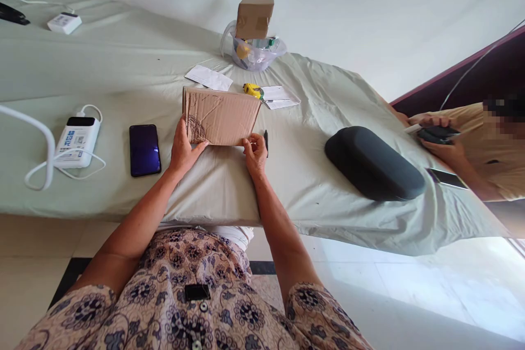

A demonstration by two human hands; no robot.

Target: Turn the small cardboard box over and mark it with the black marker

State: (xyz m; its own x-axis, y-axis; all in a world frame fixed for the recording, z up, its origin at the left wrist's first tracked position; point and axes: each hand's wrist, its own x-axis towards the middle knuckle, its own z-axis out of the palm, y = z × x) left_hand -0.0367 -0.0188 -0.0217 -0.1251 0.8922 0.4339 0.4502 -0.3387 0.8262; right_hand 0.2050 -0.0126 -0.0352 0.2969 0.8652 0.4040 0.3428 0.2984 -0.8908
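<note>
A flat piece of brown cardboard point(223, 117) with dark pen scribbles at its left side is tilted up above the table. My left hand point(183, 147) grips its lower left corner, thumb along the bottom edge. At the lower right corner, my right hand point(255, 152) pinches the edge between thumb and fingers. A black pen point(266, 143) lies just beside my right hand. Behind the cardboard are a yellow tape measure point(253, 91), a white paper point(209, 77) and another paper point(281, 97) with a thin pen on it.
A clear plastic basket point(258, 59) holding a cardboard box point(254, 17) stands by the wall. Left are a phone point(145, 150) and a white power bank point(77, 142) with cables. A black case point(374, 163) lies right, near another person point(471, 147) holding a dark object.
</note>
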